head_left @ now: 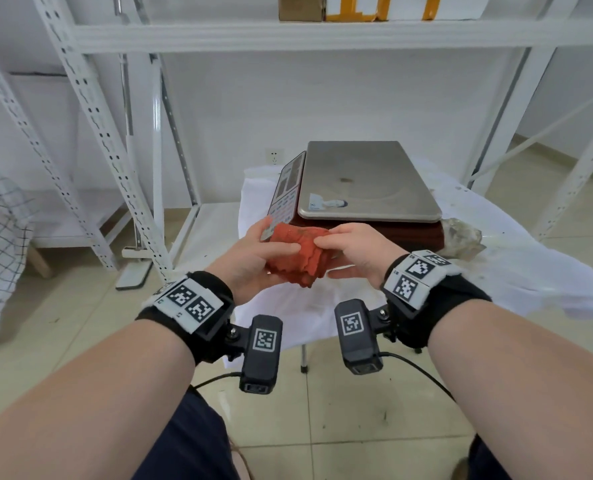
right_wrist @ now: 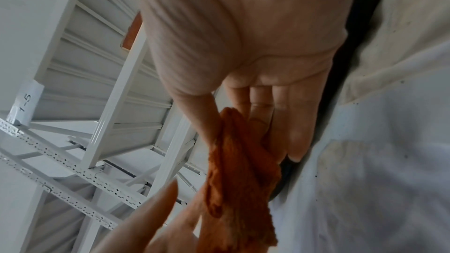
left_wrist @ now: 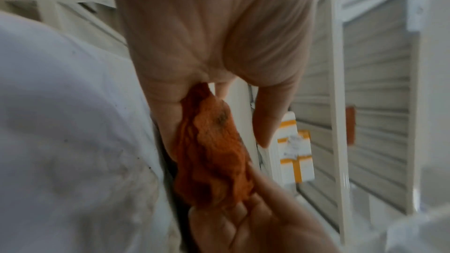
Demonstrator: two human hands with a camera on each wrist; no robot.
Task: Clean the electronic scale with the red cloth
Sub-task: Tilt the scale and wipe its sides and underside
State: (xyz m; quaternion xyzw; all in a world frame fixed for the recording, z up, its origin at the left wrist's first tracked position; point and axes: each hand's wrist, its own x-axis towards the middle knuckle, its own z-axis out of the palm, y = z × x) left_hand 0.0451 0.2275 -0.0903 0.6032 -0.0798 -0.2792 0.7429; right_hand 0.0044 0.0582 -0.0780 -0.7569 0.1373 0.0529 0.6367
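We've got the red cloth (head_left: 296, 252) bunched between both hands, left hand (head_left: 253, 258) and right hand (head_left: 357, 251) each pinching a side. The scale (head_left: 367, 181) sits just beyond on the table (head_left: 513, 258), straight ahead, right hand slightly nearer its steel plate.

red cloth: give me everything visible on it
The red cloth is an orange-red, coarse, nubbly fabric, bunched and folded rather than spread flat, with a dark smudge on one fold. It is held in the air in front of the electronic scale, not touching its platter. The left hand grips one side, the right hand pinches the other, and its lower edge hangs free above the white-covered table.
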